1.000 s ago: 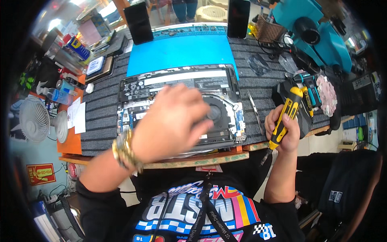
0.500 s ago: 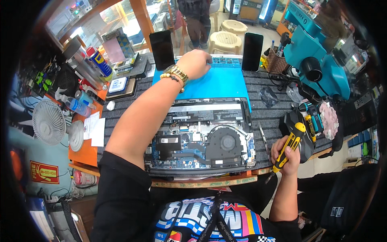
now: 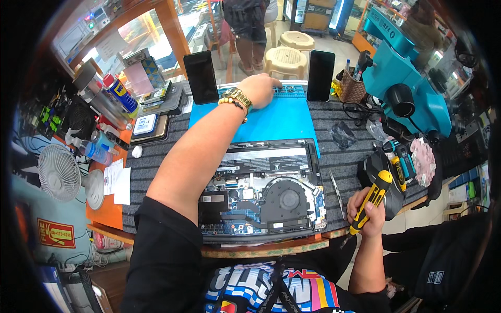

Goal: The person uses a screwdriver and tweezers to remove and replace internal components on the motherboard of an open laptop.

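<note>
My left hand (image 3: 258, 91) reaches to the compartment strip (image 3: 292, 92) at the back of the blue silicone mat (image 3: 276, 122), its fingers curled at the small parts; whatever they hold is hidden. My right hand (image 3: 368, 214) is closed round a yellow-and-black screwdriver (image 3: 377, 194), bit end pointing down toward me, at the bench's front right. Between my arms lies a laptop (image 3: 261, 164) with its inside exposed: battery, board and round fan (image 3: 288, 200). Metal tweezers (image 3: 336, 193) lie just right of it on the grey striped bench mat.
Two phones (image 3: 201, 78) (image 3: 320, 75) stand behind the mat. A teal microscope (image 3: 428, 104) and tools (image 3: 404, 159) are on the right; a spray can (image 3: 122, 94), bottles and small fan (image 3: 59, 172) on the left. A person (image 3: 245, 36) stands beyond glass near plastic stools (image 3: 286, 62).
My left hand has moved from over the laptop up to the back strip of the blue mat, uncovering the fan. My right hand keeps hold of the screwdriver.
</note>
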The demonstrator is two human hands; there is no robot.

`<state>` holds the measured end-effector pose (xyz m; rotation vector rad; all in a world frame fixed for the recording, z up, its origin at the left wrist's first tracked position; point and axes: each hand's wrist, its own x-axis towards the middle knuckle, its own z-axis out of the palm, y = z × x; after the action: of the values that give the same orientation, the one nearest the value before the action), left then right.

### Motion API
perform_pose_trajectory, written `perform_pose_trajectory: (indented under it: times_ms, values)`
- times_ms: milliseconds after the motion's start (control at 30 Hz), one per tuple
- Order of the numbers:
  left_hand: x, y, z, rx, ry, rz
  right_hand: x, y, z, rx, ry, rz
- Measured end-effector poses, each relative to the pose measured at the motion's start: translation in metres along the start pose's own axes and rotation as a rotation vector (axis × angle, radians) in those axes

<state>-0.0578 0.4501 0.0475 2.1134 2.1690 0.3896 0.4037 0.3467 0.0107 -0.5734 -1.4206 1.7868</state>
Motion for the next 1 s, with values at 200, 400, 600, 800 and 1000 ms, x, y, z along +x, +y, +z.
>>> perform_pose_trajectory:
  times_ms: [200,400,600,800,1000]
  values:
    - [0.007,-0.001,0.006,0.06,0.043,-0.027,-0.001,0.001,-0.002,0.021,0.02,0.005]
    - [0.008,-0.002,0.004,0.044,0.035,0.0,-0.001,0.004,-0.006,0.09,0.017,-0.002]
    - [0.01,-0.001,0.008,0.044,0.039,0.01,-0.001,0.004,-0.006,0.098,0.014,-0.008]
    - [0.012,-0.004,0.007,0.04,0.096,0.041,-0.001,0.002,-0.005,0.094,0.002,-0.013]
    - [0.013,-0.001,0.009,0.028,0.073,0.044,-0.001,0.002,-0.005,0.091,0.013,-0.023]
